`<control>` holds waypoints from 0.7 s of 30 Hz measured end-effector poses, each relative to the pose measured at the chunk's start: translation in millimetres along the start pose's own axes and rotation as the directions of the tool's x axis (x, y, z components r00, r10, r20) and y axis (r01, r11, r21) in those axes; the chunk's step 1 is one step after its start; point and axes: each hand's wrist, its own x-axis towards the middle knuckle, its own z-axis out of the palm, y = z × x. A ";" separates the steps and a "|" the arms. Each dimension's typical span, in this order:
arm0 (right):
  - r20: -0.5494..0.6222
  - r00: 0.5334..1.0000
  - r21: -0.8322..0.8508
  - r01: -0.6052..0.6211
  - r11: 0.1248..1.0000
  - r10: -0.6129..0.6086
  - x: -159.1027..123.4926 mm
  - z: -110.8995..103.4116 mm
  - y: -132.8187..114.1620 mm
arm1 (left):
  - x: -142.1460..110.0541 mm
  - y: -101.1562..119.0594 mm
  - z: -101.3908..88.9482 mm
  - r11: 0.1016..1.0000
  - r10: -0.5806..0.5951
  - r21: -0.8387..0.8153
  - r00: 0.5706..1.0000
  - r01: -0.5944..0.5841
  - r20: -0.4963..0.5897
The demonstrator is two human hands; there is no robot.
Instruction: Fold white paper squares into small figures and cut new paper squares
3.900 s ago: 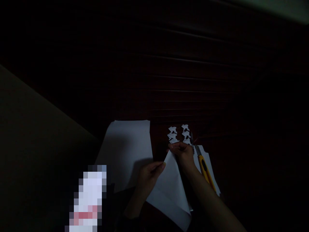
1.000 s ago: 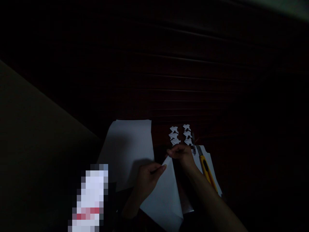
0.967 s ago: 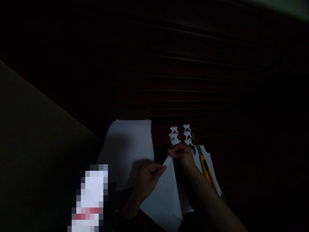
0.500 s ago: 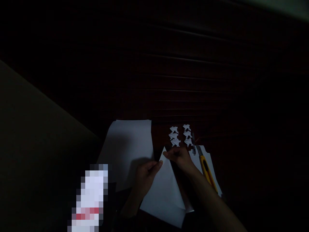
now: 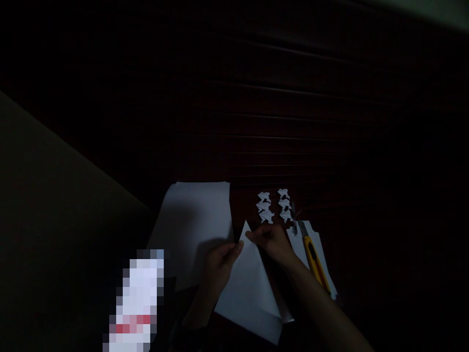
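A white sheet of paper (image 5: 251, 288), folded to a point at its far end, lies slanted in front of me. My left hand (image 5: 220, 266) pinches its left edge close to the tip, thumb on top. On the opposite edge, my right hand (image 5: 271, 239) grips the paper near the same tip between thumb and fingers. The fingers beneath the sheet are hidden. Beyond the tip, several small folded paper figures (image 5: 265, 208) are lined up in two columns.
Larger blank white sheets (image 5: 198, 210) lie on the left. Right of my right arm, a yellow box cutter (image 5: 313, 259) rests on white paper (image 5: 311, 227). A pixelated white and red patch (image 5: 137, 298) covers the lower left. The dark tabletop (image 5: 244, 200) is dimly lit.
Both hands and the folded tip have shifted slightly to the left. The sheet's near edge has turned a little. Everything else stays where it was.
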 end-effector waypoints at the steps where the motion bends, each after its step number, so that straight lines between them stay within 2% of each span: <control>1: 0.005 1.000 -0.005 0.003 1.000 -0.003 -0.1 0.3 -0.1 | 0.1 0.8 -0.1 1.000 0.004 -0.001 1.000 -0.004 -0.004; 5: 0.050 0.999 -0.028 0.024 0.999 -0.023 -0.6 0.9 0.5 | 0.3 3.4 -1.1 0.998 0.043 0.044 0.999 -0.042 -0.023; 8: 0.030 0.999 -0.054 0.037 0.998 -0.036 -1.8 1.3 0.7 | 0.8 1.4 -1.2 0.996 0.054 0.069 0.997 -0.050 -0.048; 13: 0.070 0.997 -0.068 0.023 0.997 -0.018 -4.3 2.0 1.0 | 1.4 -3.5 -1.5 0.997 0.062 0.050 0.994 -0.057 -0.087; 17: 0.060 0.998 -0.053 -0.004 0.999 0.007 -4.5 1.1 0.9 | -0.1 1.1 -3.1 0.998 0.058 0.014 0.996 -0.057 -0.075; 19: 0.100 0.995 -0.043 -0.004 0.999 0.008 -5.1 -0.4 -0.6 | -0.7 5.2 -4.0 0.998 0.065 -0.010 0.997 -0.065 -0.036; 21: 0.187 0.982 -0.040 -0.001 0.999 0.008 -6.5 -1.8 -2.6 | -0.5 8.4 -4.8 0.997 0.080 -0.005 0.997 -0.080 -0.019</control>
